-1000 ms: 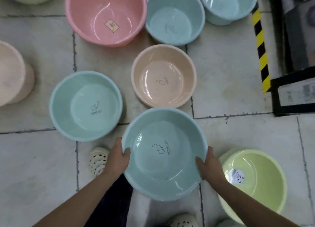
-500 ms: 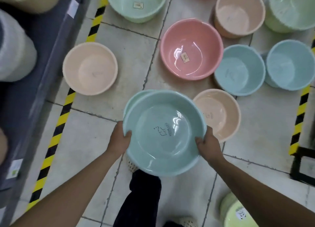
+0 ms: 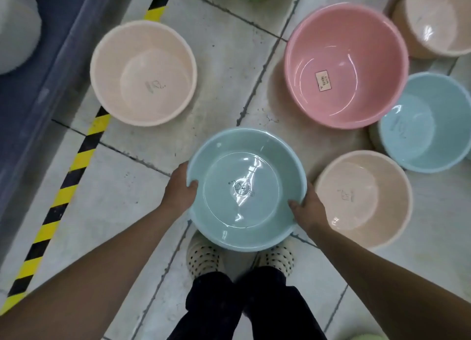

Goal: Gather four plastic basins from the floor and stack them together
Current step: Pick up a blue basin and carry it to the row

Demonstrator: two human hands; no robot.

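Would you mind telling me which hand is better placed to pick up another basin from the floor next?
Probably the right hand. Both hands grip the teal basin, but the beige basin sits on the floor just beside the right one, while the left hand has only bare tile nearby; the cream basin lies farther off.

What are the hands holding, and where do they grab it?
The teal basin, by its rim: left hand and right hand on opposite sides.
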